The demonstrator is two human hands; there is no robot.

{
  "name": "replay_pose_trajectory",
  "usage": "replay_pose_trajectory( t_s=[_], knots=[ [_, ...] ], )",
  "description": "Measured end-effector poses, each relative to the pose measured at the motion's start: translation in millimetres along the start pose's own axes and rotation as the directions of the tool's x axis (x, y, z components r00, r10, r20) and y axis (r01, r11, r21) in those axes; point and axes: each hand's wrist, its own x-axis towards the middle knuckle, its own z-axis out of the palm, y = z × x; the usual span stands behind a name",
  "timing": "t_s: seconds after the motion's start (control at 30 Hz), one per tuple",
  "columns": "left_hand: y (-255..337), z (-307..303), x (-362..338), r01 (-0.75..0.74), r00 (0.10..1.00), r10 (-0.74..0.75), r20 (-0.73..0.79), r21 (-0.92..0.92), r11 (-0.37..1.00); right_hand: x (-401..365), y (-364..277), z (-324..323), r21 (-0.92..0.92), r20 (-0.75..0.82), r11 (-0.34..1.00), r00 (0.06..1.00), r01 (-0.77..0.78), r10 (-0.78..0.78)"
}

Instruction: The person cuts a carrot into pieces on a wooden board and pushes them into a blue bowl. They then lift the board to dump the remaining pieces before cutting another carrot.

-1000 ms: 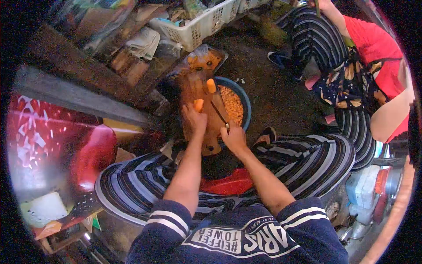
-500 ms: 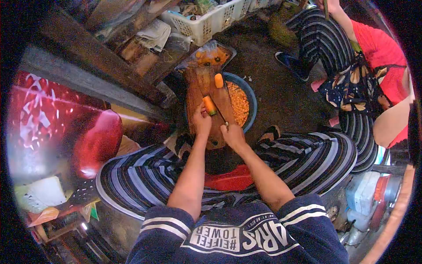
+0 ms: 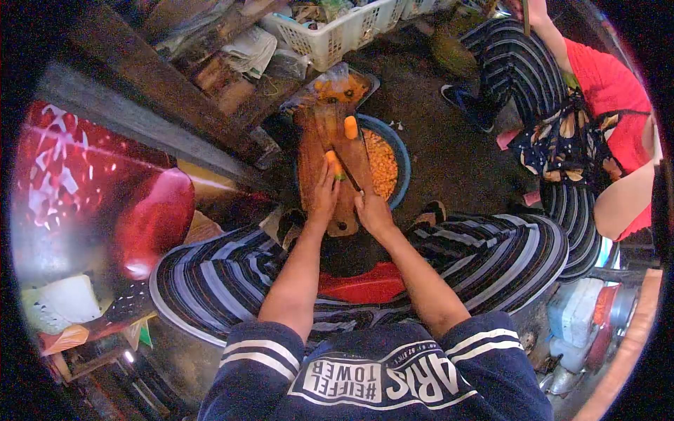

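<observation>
While the left hand [image 3: 324, 195] grips a carrot piece [image 3: 332, 158] on the board [image 3: 311, 140], the right hand [image 3: 375, 211] clasps a knife [image 3: 349, 175].

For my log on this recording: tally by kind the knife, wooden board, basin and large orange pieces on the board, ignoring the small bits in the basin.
Large orange pieces: 2
Knife: 1
Wooden board: 1
Blue basin: 1
Total: 5

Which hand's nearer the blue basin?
Right. The right hand, holding the knife, is beside the blue basin; the left hand, on the carrot piece over the cutting board, is farther off.
</observation>
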Motion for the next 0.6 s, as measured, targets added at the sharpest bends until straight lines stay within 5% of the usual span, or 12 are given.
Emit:
replay_pose_trajectory(
  t_s=[0.27,0.47,0.6],
  knots=[
    [-10,17,-2,-0.077,0.993,0.081,-0.081,0.055,0.996,-1,-2,-1,-0.048,-0.012,0.999,1.0,0.006,-0.006],
    [2,10,-2,0.061,0.998,-0.059,0.023,-0.072,0.996,-2,-15,-8,-0.046,0.017,0.998,0.999,-0.049,0.05],
    [-7,18,-2,-0.034,0.998,0.037,-0.045,0.063,0.997,-5,-25,-11,-0.068,0.007,0.997,1.0,-0.029,0.029]
  ],
)
